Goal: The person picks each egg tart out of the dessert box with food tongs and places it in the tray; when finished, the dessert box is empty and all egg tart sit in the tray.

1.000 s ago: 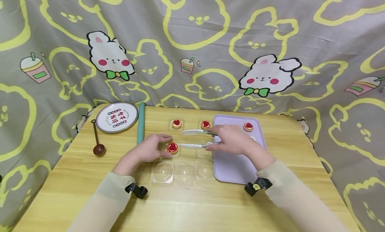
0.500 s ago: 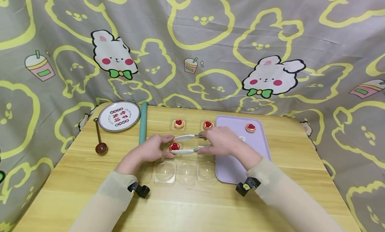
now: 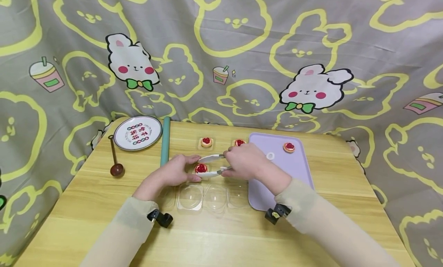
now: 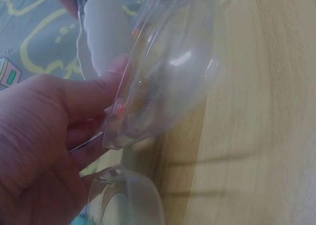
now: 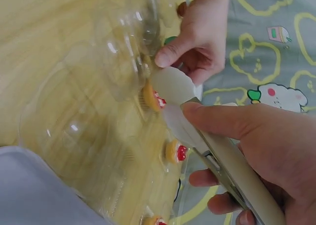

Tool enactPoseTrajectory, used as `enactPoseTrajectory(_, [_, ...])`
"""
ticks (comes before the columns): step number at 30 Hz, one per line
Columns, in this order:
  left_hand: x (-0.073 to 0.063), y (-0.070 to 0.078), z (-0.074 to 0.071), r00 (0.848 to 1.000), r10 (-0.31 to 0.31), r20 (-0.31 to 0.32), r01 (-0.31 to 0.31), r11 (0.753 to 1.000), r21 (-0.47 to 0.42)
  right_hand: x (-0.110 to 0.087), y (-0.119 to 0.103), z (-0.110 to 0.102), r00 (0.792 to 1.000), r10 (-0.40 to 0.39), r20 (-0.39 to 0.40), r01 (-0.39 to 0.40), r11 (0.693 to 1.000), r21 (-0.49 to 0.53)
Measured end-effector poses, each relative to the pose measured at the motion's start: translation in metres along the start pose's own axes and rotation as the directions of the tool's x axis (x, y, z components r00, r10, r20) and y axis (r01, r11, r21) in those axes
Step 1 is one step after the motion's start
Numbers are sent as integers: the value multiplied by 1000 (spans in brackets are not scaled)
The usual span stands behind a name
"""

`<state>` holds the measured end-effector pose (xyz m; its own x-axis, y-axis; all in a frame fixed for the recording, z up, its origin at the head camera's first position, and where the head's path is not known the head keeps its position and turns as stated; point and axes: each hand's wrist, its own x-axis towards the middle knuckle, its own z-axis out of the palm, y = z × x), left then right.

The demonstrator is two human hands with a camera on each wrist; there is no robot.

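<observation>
My left hand (image 3: 175, 171) pinches the edge of a clear plastic container (image 4: 173, 71) between thumb and fingers, at its left side. In my right hand (image 3: 243, 161) is a pair of tongs (image 5: 242, 178) with white scalloped tips. The tips are spread, one on the far side and one on the near side of a small tart (image 3: 201, 168) with red fruit topping, which sits in a container compartment close to my left fingers. Two other tarts sit behind, one back left (image 3: 206, 142) and one back right (image 3: 239, 143), the latter partly covered by my right hand.
A purple tray (image 3: 263, 199) on the right holds one tart (image 3: 288, 147). Clear lids (image 3: 189, 197) lie folded out in front. Further left are a green rolling pin (image 3: 165, 138), a white plate (image 3: 138, 133) with red lettering and a brown ladle (image 3: 117, 169). A patterned curtain hangs behind.
My right hand has moved left, off the tray side, bringing the tongs' spread tips from beside the front tart to around it. My left hand has stayed at the container's edge.
</observation>
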<state>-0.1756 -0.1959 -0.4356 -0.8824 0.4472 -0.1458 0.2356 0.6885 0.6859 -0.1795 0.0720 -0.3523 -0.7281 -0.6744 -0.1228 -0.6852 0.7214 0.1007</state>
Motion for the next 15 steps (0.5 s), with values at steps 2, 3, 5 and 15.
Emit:
enactPoseTrajectory(2, [0,0,0,1000,-3,-4,3,1000,-13,1,-3,0,1000,-14,-13,13,1000,-25])
enactPoseTrajectory(3, [-1,0,0,1000,-5,-6,4,1000,-22,1,-4,1,1000,-20,-19,19,999,-39])
enactPoseTrajectory(5, [-1,1,0,1000,-7,-10,6,1000,-29,2,-5,2,999,-33,-31,31,998,-62])
enactPoseTrajectory(15, [-1,-1,2,1000,-7,-22,6,999,-32,3,-1,12,999,-24,-48,23,999,-36])
